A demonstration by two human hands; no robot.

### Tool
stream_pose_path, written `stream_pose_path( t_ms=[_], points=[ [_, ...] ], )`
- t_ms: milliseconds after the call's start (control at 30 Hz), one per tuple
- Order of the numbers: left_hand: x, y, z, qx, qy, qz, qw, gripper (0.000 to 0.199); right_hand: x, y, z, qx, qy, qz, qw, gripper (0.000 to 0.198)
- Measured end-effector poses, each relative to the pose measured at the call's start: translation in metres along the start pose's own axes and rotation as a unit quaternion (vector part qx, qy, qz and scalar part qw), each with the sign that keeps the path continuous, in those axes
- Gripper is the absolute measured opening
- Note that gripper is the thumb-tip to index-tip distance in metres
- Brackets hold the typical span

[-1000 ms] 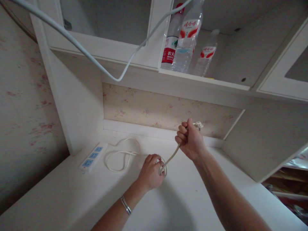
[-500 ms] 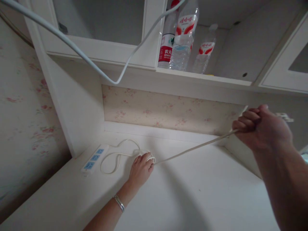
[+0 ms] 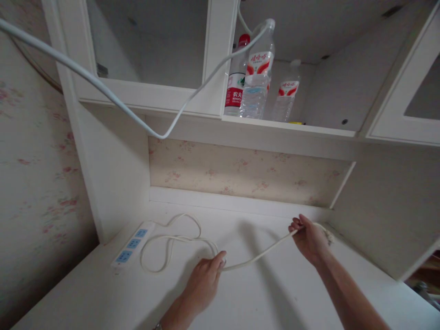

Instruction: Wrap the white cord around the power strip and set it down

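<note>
A white power strip (image 3: 132, 245) with blue socket faces lies at the left of the white desktop. Its white cord (image 3: 160, 237) runs from the strip in loose loops to my left hand (image 3: 203, 280), whose fingers are closed on it just above the desk. From there the cord stretches, sagging a little, to my right hand (image 3: 311, 238), which grips it farther right and slightly higher. More cord, or its end, shows blurred behind the right hand; I cannot make out its shape. A bracelet shows at the left wrist by the lower edge.
A thick pale cable (image 3: 161, 136) hangs in a V across the upper left, close to the camera. Above the desk, an open cabinet shelf (image 3: 292, 126) holds several plastic bottles, one a red-capped bottle (image 3: 235, 91). Side panels and floral wallpaper (image 3: 240, 169) bound the desk.
My right hand has come down and left, closer to the left hand, and the taut cord between them has slackened. My left hand has turned and shifted slightly. The view has tilted up a little.
</note>
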State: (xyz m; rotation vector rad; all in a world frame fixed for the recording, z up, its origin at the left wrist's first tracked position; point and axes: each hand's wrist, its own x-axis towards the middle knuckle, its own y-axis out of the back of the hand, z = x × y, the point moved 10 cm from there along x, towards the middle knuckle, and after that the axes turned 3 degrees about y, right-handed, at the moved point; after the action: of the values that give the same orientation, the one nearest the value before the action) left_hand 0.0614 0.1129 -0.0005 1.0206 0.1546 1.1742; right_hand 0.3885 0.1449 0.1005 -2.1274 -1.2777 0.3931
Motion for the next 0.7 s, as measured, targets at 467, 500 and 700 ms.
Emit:
stream_pose_path(
  t_ms=[467,500,700],
  points=[
    [-0.025,-0.047,0.013,-0.231,0.057,-0.107,0.965,0.086,-0.077,-0.025,0.122,-0.130,-0.080,-0.110,0.982,0.044],
    [-0.025,-0.048,0.013,-0.239,0.060,-0.100,0.964,0.087,-0.081,-0.023,0.126,-0.129,-0.075,-0.104,0.983,0.045],
    [-0.030,-0.038,0.006,-0.228,0.077,-0.080,0.967,0.080,-0.098,-0.008,0.148,-0.172,-0.063,-0.073,0.980,0.051]
  ],
)
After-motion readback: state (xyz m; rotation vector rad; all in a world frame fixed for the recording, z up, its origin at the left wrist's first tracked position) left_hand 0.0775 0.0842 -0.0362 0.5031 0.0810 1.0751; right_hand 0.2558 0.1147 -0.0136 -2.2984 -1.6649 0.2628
